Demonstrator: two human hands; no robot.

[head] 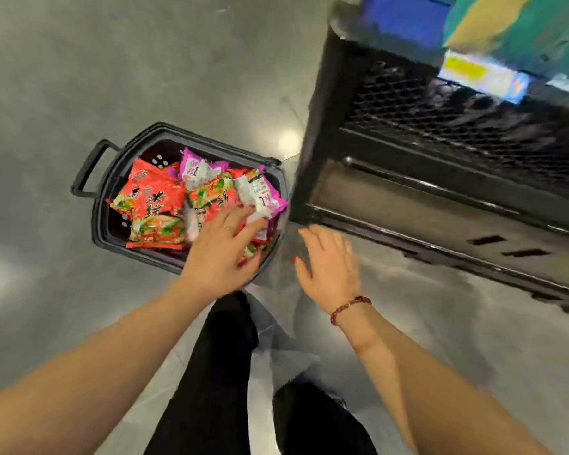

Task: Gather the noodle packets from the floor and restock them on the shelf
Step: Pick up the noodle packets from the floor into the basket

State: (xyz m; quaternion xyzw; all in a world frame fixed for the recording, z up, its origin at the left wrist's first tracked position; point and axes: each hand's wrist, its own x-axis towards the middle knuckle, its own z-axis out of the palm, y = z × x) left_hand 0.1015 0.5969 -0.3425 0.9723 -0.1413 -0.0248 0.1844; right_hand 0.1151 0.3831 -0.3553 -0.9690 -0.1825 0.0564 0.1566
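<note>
Nearest, the right hand (329,261), a bead bracelet (349,307) at its wrist, hangs flat and wide over bare floor (79,77), holding nothing. The left hand (224,254) lies spread on the noodle packets (151,195) heaped in a black basket (96,208), fingertips touching a pink-and-white packet (260,195), not yet closed round it. The packets look light, crinkly and slippery, with brittle noodles inside; they are probably best pinched by a sealed edge or clasped gently across the flat. Beyond, just beside the basket, stands the dark mesh shelf (440,126)
</note>
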